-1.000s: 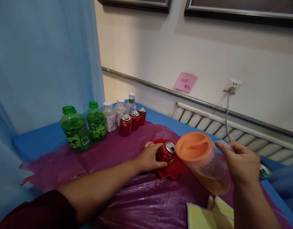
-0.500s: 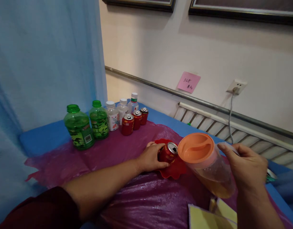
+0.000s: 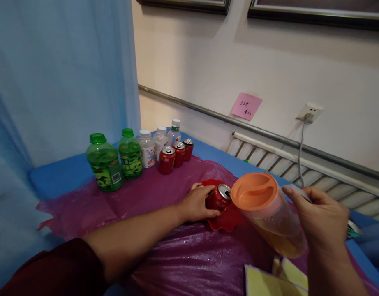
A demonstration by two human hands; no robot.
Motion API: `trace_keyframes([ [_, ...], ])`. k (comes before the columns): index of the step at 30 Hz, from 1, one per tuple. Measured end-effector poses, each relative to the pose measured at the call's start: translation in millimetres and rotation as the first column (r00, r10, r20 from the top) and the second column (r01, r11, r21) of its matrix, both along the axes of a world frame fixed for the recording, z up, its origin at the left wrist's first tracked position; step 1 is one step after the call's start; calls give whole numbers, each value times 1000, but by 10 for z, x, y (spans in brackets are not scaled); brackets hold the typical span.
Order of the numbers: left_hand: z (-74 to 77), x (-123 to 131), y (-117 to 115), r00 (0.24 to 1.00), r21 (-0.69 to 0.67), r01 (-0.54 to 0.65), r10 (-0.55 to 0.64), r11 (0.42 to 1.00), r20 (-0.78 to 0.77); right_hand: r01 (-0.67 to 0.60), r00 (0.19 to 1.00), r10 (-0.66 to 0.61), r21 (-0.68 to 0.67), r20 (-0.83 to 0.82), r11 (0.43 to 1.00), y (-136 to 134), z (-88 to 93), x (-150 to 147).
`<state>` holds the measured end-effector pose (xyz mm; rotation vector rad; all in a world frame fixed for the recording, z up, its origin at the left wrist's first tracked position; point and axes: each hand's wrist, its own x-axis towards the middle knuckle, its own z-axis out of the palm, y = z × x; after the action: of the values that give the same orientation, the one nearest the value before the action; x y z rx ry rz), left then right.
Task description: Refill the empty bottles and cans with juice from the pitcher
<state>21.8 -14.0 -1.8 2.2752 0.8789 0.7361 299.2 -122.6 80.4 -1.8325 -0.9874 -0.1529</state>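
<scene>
My left hand point(image 3: 200, 202) is wrapped round a red drink can point(image 3: 218, 199) with an opened top, standing on a wavy-edged red mat point(image 3: 228, 220). In my right hand point(image 3: 323, 211) is the handle of a clear plastic pitcher point(image 3: 274, 224) with an orange lid point(image 3: 254, 190). The pitcher is tilted left, its lid edge right beside the can's opening. Pale yellowish liquid sits low in it. Whether any liquid runs into the can, I cannot tell.
Green bottles point(image 3: 105, 166), white-capped clear bottles point(image 3: 147, 150) and several red cans point(image 3: 167, 160) stand at the back left on purple plastic sheeting point(image 3: 165, 193). Yellow cloths point(image 3: 263, 281) lie in front. A radiator point(image 3: 269, 158) runs along the wall; a blue curtain point(image 3: 66, 74) hangs left.
The whole view has shifted slightly, so things appear a little further right. Both hands keep their hold, and the pitcher stays tilted beside the can.
</scene>
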Motion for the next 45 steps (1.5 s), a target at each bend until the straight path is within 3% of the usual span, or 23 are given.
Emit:
trace_keyframes([
  [19,-41,6,11,1000,-43,2,-2,999,-19,20,997,-19,0,75,1000,-43,44,-96],
  [45,-25,-1,-2,1000,-56,-6,6,998,4,3,999,-6,53,53,999,-72,56,-133],
])
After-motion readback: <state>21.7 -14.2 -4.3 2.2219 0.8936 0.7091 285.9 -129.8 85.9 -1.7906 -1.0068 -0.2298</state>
